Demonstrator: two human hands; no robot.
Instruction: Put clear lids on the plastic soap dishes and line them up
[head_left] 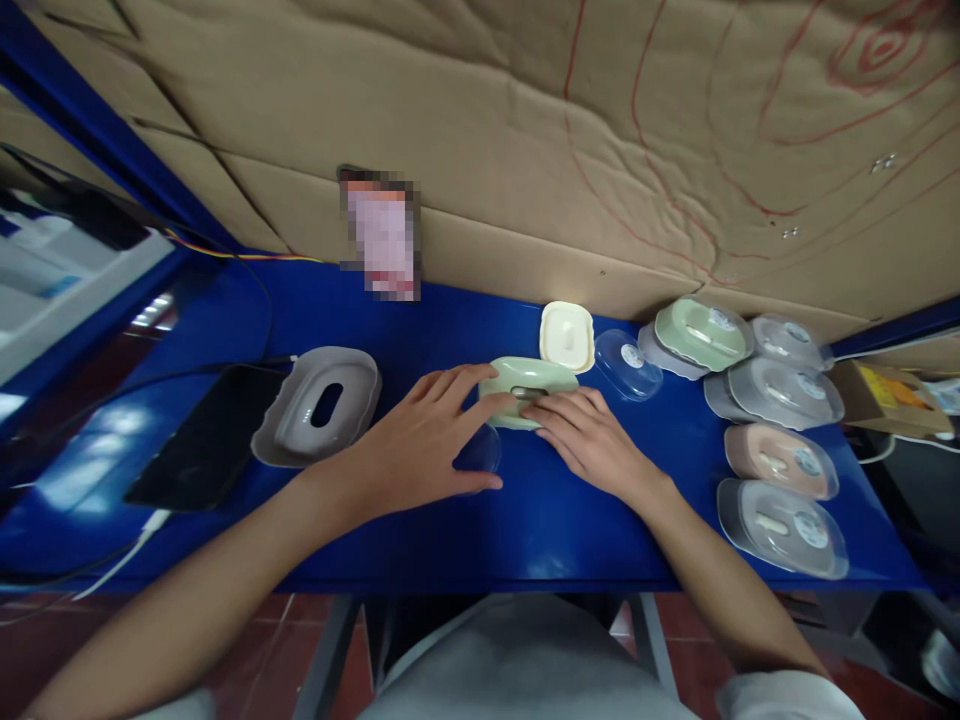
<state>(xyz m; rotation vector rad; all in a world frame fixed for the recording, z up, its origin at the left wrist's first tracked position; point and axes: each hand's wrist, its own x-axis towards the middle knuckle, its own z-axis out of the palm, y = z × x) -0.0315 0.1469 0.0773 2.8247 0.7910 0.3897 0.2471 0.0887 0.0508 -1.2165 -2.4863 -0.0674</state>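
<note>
A light green plastic dish [501, 405] with an oval slot in its middle lies on the table in front of me. My left hand [424, 440] reaches over its left side, thumb and fingers apart, fingertips at the dish. At the near right edge, my right hand [592, 440] has its fingers curled together onto the dish by the slot. Under my left hand, a clear plastic cover [484, 452] shows only in part. Just behind the dish lie a cream-coloured dish [568, 338] and a clear cover with a round sticker [628, 365].
Several covered dishes [784, 530] in grey, pink and green stand along the right of the blue table [525, 535]. To the left are a grey tray with an oval hole [352, 390], a black tablet [214, 440] and cables. A cardboard wall [480, 130] rises behind.
</note>
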